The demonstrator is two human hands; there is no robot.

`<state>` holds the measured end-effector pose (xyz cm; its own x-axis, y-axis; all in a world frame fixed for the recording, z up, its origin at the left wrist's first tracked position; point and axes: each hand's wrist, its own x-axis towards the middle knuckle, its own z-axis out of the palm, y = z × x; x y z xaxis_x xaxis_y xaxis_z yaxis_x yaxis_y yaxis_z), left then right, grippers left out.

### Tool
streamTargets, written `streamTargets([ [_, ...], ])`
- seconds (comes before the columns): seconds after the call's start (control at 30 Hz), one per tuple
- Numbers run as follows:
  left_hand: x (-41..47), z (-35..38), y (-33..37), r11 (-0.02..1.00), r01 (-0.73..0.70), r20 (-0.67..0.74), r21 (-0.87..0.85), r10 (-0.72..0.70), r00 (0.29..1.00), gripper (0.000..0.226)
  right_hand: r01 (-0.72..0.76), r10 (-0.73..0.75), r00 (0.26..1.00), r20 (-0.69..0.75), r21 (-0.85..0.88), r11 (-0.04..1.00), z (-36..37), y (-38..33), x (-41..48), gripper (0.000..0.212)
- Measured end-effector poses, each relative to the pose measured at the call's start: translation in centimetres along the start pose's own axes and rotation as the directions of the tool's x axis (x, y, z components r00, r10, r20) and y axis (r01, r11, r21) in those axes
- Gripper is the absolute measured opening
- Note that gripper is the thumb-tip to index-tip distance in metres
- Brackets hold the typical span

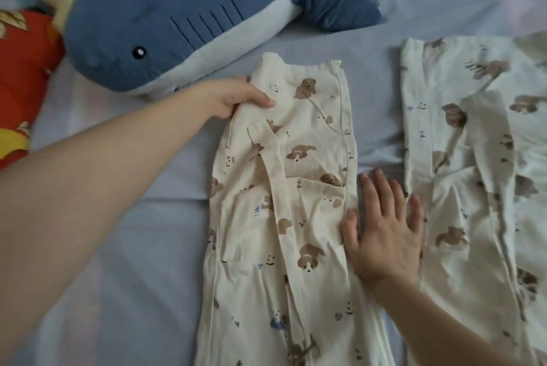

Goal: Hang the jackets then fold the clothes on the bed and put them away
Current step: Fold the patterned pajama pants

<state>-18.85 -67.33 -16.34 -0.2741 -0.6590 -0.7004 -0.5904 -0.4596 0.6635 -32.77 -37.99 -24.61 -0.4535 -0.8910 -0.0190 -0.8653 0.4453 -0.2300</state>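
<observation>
**Item 1. Folded pyjama garment** [296, 217]. Cream woven cotton, thin and creased, printed with brown puppies, small smiling faces and blue boats. It has piped seams and a patch pocket. It lies in the middle of the visible bed sheet [148, 232], turned in lengthwise into a narrow strip, with a sleeve-like band laid diagonally across it.

**Item 2. Second pyjama garment** [473, 158]. Same cloth and print. It lies toward the right side of the bed, just beside Item 1, looser and more rumpled, with an open V front.

**Hands.** The left hand [236, 96] grips the far left corner of Item 1, with the thumb on top and the fingers [260, 102] curled round the cloth. The right hand [384, 232] holds nothing. It is spread flat, palm down, pressing on the right edge of Item 1, with its fingers straight on the sheet between the two garments.

**Progress (judged).**
- Folding is partly done: Item 1 has its lengthwise fold but no crosswise fold yet.
- Item 2 looks only roughly laid out.
- Nothing has been put away.
- No jackets are in view, so that step cannot be told.

**Other items.** A shark plush [148, 25], blue and pale velour, lies along the far side of the bed. A red cushion [20, 69] with a glossy yellow print is at the far left.
</observation>
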Motion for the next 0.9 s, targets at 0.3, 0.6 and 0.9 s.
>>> streamTargets([
  [0.3,0.5,-1.1,-1.9,0.498,0.069,-0.370,0.865,0.538,0.757,0.067,-0.004,0.004,1.000,-0.018,-0.025,1.000,0.3,0.1,0.2,0.065],
  [0.6,0.8,4.8,-7.7,0.293,-0.070,-0.065,0.954,0.426,0.902,0.073,0.011,-0.012,0.999,-0.036,-0.020,1.000,0.5,0.3,0.5,0.065],
  [0.9,-4.8,9.3,-5.1,0.634,-0.254,-0.220,0.731,0.571,0.791,0.048,0.024,-0.024,1.000,0.004,-0.033,0.999,0.6,0.6,0.6,0.065],
])
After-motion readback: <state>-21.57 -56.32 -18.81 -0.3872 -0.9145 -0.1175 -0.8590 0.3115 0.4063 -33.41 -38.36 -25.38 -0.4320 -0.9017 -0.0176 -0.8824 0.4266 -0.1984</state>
